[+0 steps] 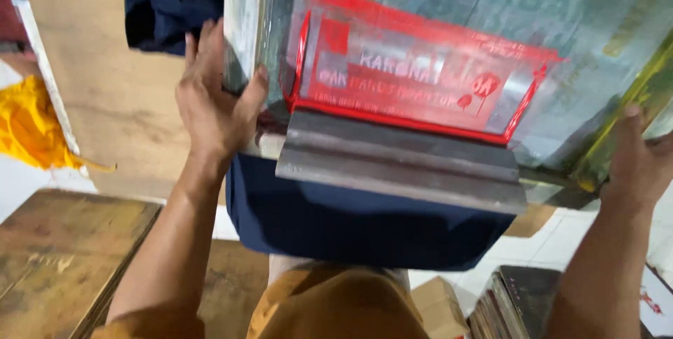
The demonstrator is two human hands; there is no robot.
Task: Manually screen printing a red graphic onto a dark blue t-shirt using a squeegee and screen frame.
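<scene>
Left hand [214, 97] has its fingers [203, 48] spread flat against the left edge of the printing screen frame [245, 23], thumb hooked round the front. Right hand [641, 153] grips the frame's right side, though its fingers are mostly hidden, so can't tell. A grey squeegee [399, 160] lies inside the frame by red ink [413, 76], navy cloth [357, 223] beneath it.

Bright, even light from above; my view is smeared by motion blur, worst toward twelve o'clock, where the red-inked translucent mesh screen [420, 76] shines with soft glare.
</scene>
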